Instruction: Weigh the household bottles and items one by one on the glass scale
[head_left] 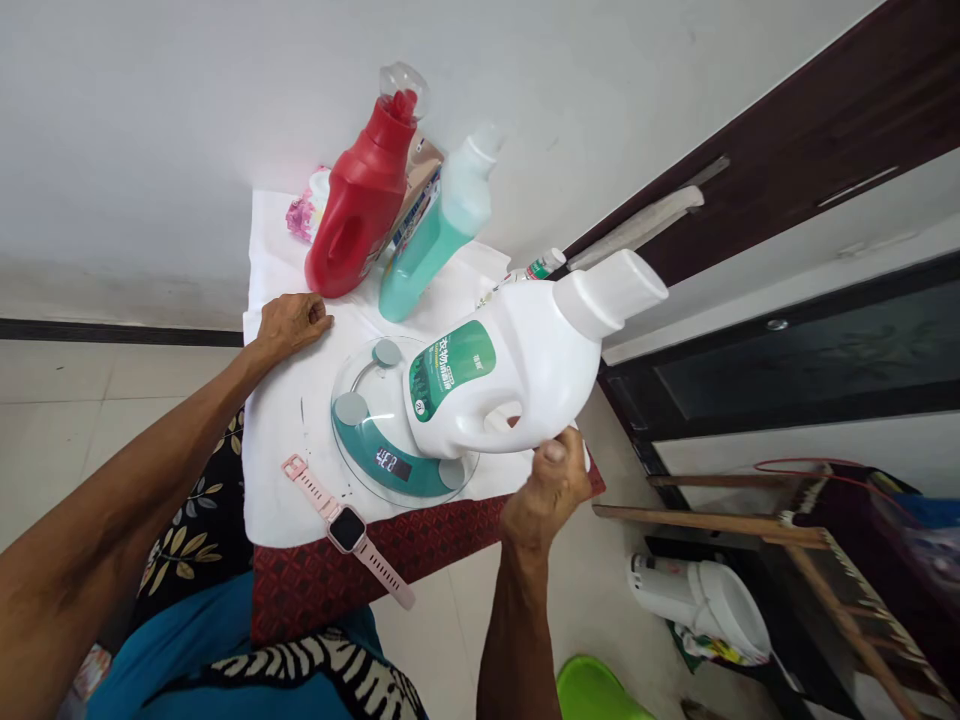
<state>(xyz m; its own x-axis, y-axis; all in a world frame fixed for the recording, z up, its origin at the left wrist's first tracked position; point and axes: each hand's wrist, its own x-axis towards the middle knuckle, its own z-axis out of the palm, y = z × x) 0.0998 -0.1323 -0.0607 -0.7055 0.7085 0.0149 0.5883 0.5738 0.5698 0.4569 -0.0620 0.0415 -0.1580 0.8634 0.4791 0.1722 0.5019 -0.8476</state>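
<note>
My right hand [549, 487] grips the handle of a large white detergent bottle [517, 365] with a green label, holding it tilted above a round glass scale [390, 440]. The scale's display is lit. My left hand [291, 322] rests on the white cloth [289, 420] with its fingers curled under, holding nothing, near a red detergent bottle [361, 200]. A teal bottle [439, 230] leans beside the red one. A pink smartwatch [346, 527] lies at the cloth's front edge.
The small table [435, 535] has a dark red patterned cover and stands against a white wall. A dark wooden door and cabinet are at right. A white appliance [705, 600] and a green object [596, 690] lie on the floor.
</note>
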